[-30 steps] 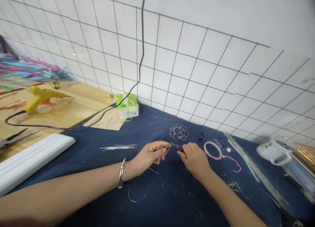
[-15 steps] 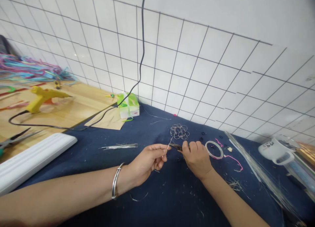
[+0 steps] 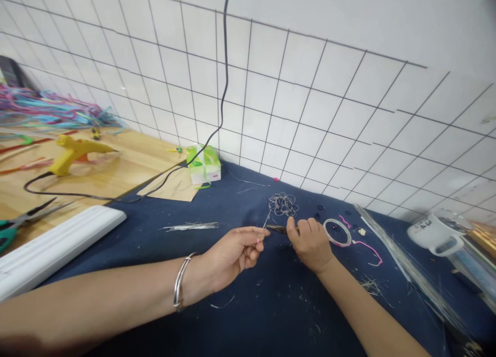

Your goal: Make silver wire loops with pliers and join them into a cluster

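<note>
My left hand (image 3: 235, 253), with a silver bangle on the wrist, pinches a thin piece of wire (image 3: 266, 220) between thumb and forefinger. The wire's free end points up and away from me. My right hand (image 3: 311, 245) is closed around a pair of pliers (image 3: 278, 229), whose dark jaws point left at the left fingertips. Whether the jaws touch the wire I cannot tell. Just beyond lies a cluster of looped wire (image 3: 283, 205). A small bundle of straight wires (image 3: 191, 226) rests on the dark blue cloth (image 3: 248, 321) to the left.
A white bar (image 3: 65, 248), scissors (image 3: 27, 221) and a yellow glue gun (image 3: 75, 153) with a black cord are at left. A tissue pack (image 3: 205, 166) stands by the wall. Rightward are a tape roll (image 3: 336, 233), long wires (image 3: 411, 272) and a white mug (image 3: 434, 235).
The pliers' jaws have shifted slightly left and now lie more level beside the left fingertips. The wire stays pinched in my left hand. The view has moved a little.
</note>
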